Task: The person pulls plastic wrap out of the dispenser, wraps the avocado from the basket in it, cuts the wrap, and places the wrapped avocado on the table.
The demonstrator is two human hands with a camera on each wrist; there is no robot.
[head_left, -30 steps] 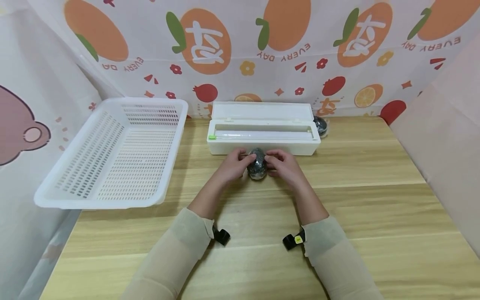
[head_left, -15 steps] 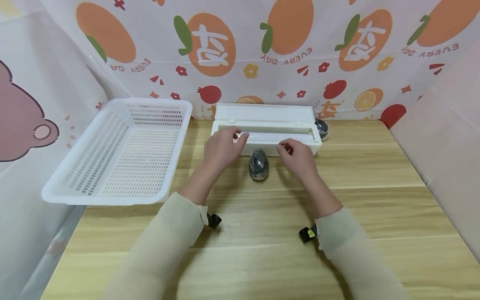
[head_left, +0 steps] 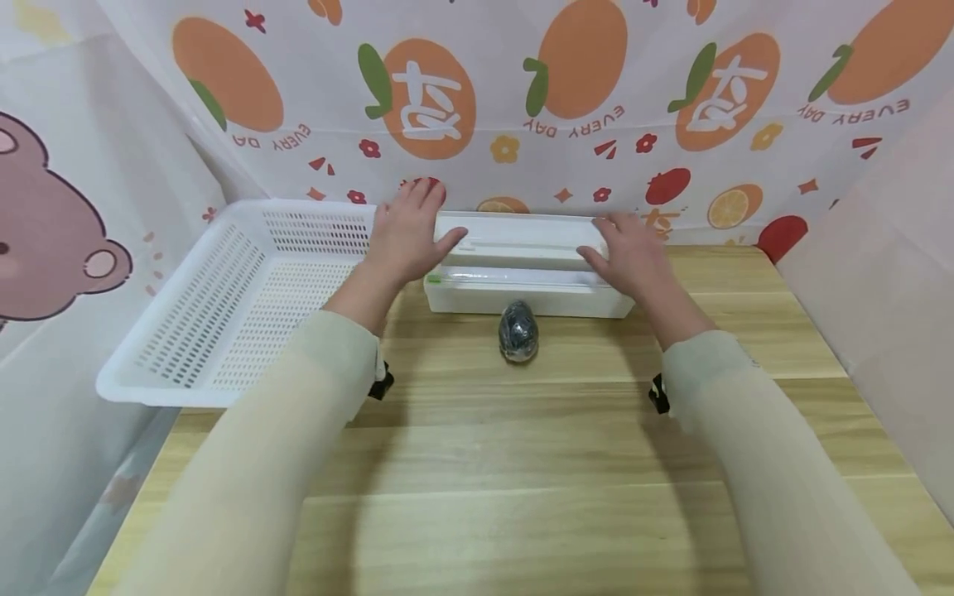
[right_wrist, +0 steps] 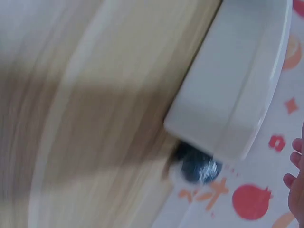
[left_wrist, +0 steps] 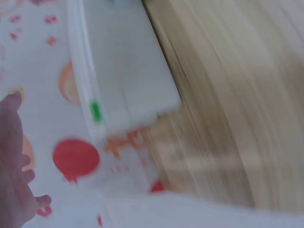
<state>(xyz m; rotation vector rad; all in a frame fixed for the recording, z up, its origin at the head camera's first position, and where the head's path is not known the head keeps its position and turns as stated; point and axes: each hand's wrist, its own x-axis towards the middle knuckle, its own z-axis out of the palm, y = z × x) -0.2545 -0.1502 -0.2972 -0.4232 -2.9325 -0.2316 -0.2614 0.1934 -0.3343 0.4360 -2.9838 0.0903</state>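
Observation:
A white cling film dispenser box (head_left: pixel 529 298) lies across the table, a green slider (head_left: pixel 435 279) at its left end. Its lid (head_left: pixel 522 233) leans forward over the opening, leaving a strip of film roll (head_left: pixel 514 276) in sight. My left hand (head_left: pixel 408 236) is spread at the lid's left end, thumb overlapping it in the head view. At the opposite end is my right hand (head_left: pixel 629 252), thumb in front of the lid. Both hands show at the outer edges of their wrist views, beyond the box. A dark egg-shaped thing (head_left: pixel 517 333) wrapped in clear film sits before the box.
A white perforated plastic basket (head_left: pixel 112 381) stands on the left, partly behind my left arm. Another dark, film-wrapped thing (right_wrist: pixel 199 166) lies by the box's right end. A fruit-print curtain (head_left: pixel 566 108) hangs behind the wooden table (head_left: pixel 514 480).
My hands have let go of the wrapped egg-shaped thing, then moved up and apart to the ends of the box. The lid has tipped forward over the opening.

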